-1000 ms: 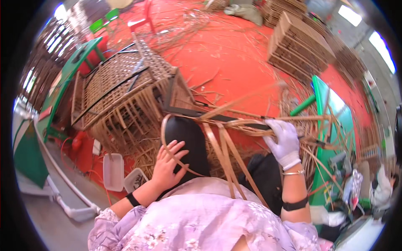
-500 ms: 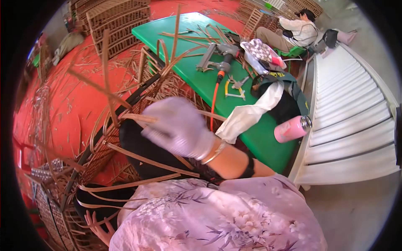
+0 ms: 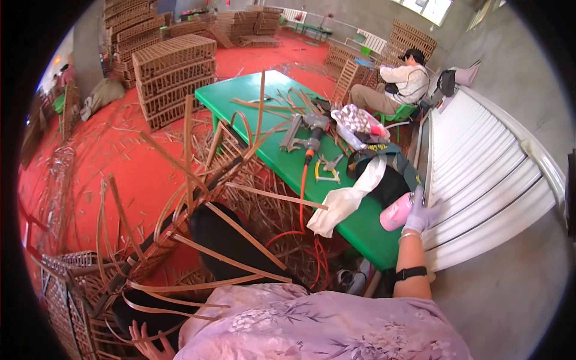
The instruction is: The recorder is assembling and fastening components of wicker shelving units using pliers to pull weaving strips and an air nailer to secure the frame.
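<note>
My left hand [image 3: 147, 343], bare, is at the lower left with its fingers spread, beside thin brown strips and a dark trouser leg. Nothing shows in it. My right hand [image 3: 422, 215], in a pale lilac glove, reaches to the table's right edge. It is at the cap end of a pink bottle [image 3: 395, 215] lying tilted there; its fingers look apart, and it hides part of the cap. A half-woven brown basket [image 3: 157, 243] leans across my legs, its long loose strips sticking up and out.
On the green table [image 3: 273, 135] lie a nail gun [image 3: 313, 129] with an orange hose, yellow-handled pliers [image 3: 327, 170], a white cloth sleeve [image 3: 348, 198] and a dark bag. White ribbed panels [image 3: 480, 180] stand right. A seated person [image 3: 405, 84] works beyond. Woven crates [image 3: 174, 78] are stacked behind.
My right hand has left the basket strips and moved right to the bottle. The strip it held now sticks out free. The view has tilted up; my left hand stays low.
</note>
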`<state>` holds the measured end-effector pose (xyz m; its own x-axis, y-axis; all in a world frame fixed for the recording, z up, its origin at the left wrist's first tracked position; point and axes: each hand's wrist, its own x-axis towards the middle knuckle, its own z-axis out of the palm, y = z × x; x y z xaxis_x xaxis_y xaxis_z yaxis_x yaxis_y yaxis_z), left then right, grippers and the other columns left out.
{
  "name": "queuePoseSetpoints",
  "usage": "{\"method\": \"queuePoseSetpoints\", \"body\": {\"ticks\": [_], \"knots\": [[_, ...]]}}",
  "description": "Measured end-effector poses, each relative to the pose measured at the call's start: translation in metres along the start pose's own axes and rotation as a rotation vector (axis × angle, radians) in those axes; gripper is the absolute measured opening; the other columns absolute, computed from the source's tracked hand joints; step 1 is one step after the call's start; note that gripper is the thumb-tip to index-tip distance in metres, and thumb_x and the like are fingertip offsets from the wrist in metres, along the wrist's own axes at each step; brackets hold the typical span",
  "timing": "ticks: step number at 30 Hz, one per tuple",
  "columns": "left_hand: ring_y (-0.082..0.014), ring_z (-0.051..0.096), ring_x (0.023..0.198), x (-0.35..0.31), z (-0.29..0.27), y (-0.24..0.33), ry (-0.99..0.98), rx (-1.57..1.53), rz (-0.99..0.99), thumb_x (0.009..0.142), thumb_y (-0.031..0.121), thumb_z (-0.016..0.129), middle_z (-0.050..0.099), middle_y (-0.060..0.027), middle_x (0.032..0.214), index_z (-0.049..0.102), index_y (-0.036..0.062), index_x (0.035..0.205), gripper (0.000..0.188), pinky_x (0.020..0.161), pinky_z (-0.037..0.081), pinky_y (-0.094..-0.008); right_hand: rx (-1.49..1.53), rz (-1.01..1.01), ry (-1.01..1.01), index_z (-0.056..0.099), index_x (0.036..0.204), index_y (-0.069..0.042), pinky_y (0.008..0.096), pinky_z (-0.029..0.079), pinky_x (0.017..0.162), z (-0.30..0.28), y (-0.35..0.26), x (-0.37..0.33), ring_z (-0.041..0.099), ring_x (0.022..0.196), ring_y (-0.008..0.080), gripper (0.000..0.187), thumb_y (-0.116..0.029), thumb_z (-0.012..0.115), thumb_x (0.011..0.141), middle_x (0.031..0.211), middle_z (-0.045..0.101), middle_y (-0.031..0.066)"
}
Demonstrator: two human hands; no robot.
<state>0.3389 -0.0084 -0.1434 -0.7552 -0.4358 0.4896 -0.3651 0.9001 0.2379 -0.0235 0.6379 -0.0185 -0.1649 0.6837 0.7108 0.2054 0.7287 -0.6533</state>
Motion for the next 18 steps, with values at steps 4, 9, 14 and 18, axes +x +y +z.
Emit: {"method": "queuePoseSetpoints", "body": {"ticks": [4,9,14,18], "knots": [[-0.0379,0.033,0.138,-0.005,-0.003,-0.004,-0.006,0.011,-0.022,0.087,0.012,0.061,0.043,-0.0185,0.144,0.051,0.0017,0.13,0.045,0.113,0.023,-0.0527,0.126,0.226,-0.233,0.041,0.135,0.004,0.0435,0.038,0.107,0.006,0.026,-0.034,0.047,0.125,0.0342,0.099,-0.038,0.088,0.058,0.135,0.046,0.0227],[-0.0379,0.032,0.139,-0.005,-0.007,0.008,-0.034,-0.02,-0.103,0.088,0.015,0.06,0.044,-0.0174,0.144,0.053,0.0018,0.127,0.042,0.114,0.021,-0.053,0.045,0.34,-0.209,0.037,0.137,-0.004,0.0426,0.04,0.106,0.016,0.046,-0.062,0.051,0.122,0.0324,0.104,-0.034,0.091,0.053,0.133,0.049,0.0178],[-0.0371,0.031,0.139,-0.01,-0.008,0.007,-0.046,-0.003,-0.109,0.089,0.016,0.059,0.043,-0.0169,0.144,0.053,0.0025,0.127,0.041,0.115,0.02,-0.053,-0.126,0.408,-0.359,0.04,0.134,-0.003,0.0424,0.045,0.101,0.007,0.03,-0.068,0.058,0.115,0.035,0.103,-0.041,0.09,0.053,0.123,0.059,0.019],[-0.0372,0.031,0.139,-0.006,-0.01,0.008,-0.031,0.0,-0.091,0.089,0.015,0.058,0.043,-0.0168,0.144,0.052,0.004,0.128,0.041,0.115,0.02,-0.053,0.202,0.116,-0.364,0.039,0.133,0.0,0.04,0.045,0.1,0.006,-0.01,-0.074,0.06,0.111,0.0301,0.101,-0.036,0.091,0.054,0.121,0.059,0.017]]}}
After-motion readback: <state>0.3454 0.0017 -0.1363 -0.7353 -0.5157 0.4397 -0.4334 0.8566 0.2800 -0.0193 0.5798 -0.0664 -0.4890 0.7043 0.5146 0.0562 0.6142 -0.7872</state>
